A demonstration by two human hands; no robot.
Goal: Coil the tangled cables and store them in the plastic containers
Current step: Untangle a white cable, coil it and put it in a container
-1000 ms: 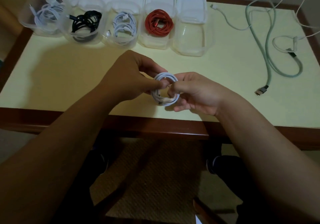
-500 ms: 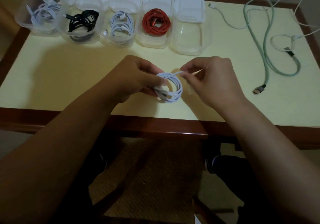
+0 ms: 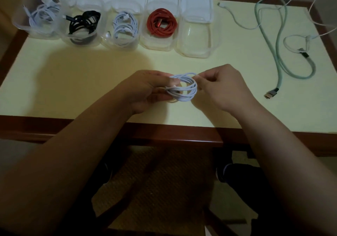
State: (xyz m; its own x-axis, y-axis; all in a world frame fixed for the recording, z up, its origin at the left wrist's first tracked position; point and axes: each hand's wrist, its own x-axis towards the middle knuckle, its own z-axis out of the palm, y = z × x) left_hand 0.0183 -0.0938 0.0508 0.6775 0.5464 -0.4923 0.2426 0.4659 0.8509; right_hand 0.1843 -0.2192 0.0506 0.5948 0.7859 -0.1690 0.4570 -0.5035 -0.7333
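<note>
right hand (image 3: 221,87) dropped closer, pinching white coil (image 3: 183,87) | left hand (image 3: 145,89) grips it | containers: five, four filled

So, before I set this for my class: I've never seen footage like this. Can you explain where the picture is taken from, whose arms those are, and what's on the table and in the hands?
There is no machine here. A person wears a camera on the head, so the view looks down along their own two bare arms.

The left hand holds a white cable coil by its side, while the right hand pinches the coil's top edge, above the cream table.

At the back stands a row of five clear plastic containers with open lids. Four hold coiled cables: white, black cable, white and red cable. The fifth, the empty container, is on the right.

Further right lie loose cables not yet coiled: a pale green cable and thin white ones.
</note>
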